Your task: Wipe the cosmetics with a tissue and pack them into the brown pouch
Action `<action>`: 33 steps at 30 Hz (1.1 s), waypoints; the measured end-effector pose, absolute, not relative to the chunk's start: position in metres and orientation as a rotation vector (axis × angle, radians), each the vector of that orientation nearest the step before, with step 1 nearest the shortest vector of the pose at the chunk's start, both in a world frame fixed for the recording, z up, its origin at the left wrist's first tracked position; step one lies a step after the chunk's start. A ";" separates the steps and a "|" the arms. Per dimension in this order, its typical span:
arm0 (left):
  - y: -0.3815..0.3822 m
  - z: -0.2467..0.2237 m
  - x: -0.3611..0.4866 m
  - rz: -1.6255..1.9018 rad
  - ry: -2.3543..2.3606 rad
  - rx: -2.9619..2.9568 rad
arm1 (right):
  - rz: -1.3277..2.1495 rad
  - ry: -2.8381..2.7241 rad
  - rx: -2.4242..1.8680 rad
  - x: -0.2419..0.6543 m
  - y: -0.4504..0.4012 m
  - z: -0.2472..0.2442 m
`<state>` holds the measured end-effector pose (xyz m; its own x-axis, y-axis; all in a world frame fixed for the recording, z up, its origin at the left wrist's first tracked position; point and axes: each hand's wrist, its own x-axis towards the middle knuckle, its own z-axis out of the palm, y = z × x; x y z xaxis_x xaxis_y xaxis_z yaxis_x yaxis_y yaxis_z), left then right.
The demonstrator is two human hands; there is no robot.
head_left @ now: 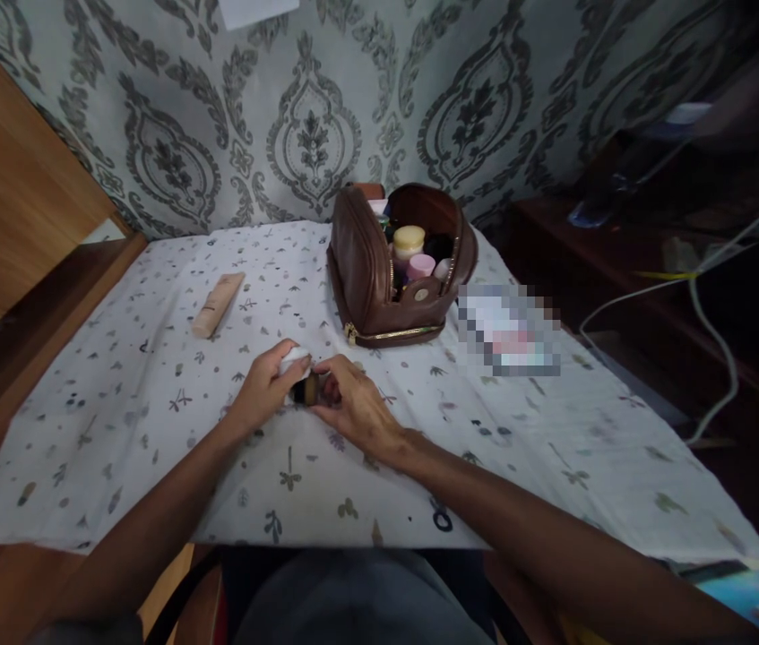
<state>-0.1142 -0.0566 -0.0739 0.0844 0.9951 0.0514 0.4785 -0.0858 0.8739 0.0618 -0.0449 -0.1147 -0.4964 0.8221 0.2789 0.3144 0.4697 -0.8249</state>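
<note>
Tabletop under a white cloth (150,385) printed with small grey and brown plant motifs; a seated person's 2 bare hands meet about midway between its near and far edges. The left hand (263,389) is closed, thumb against fingers, on a soft-looking, crumpled white wad (295,360). The right hand (360,405) curls its thumb and fingers around a small, short container with a dark end and a tan band (311,389), which lies between the 2 hands, directly beside the wad. From where I stand, I cannot tell whether the left fingers also press its dark end.

By the far right corner of the tabletop stands a brown, leather-look zip bag (357,269), its top gaping. Inside are several containers, among them 1 with a round, pale yellow lid (409,239) and 1 with a round pink lid (420,265). Toward the far left corner lies a flat beige squeeze tube (219,305), well apart from the hands. Toward the right edge, just beside the bag, a pale item (510,331) is too pixelated to identify.
</note>
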 end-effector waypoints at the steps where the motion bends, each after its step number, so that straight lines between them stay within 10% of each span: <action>1: -0.056 -0.075 -0.115 0.939 1.474 1.655 | 0.940 -2.042 -0.928 0.062 -0.044 -0.114; 14: -0.053 -0.086 -0.116 1.015 1.392 1.427 | 1.458 -1.463 -0.839 0.060 -0.035 -0.111; 33: -0.063 -0.081 -0.104 0.924 1.512 1.695 | 1.077 -1.636 -0.939 0.064 -0.031 -0.117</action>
<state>-0.1045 -0.0635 -0.0805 0.0750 0.9948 0.0692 0.5154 -0.0981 0.8514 0.0640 -0.0313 -0.1172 -0.2730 0.9186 0.2858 0.1010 0.3228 -0.9411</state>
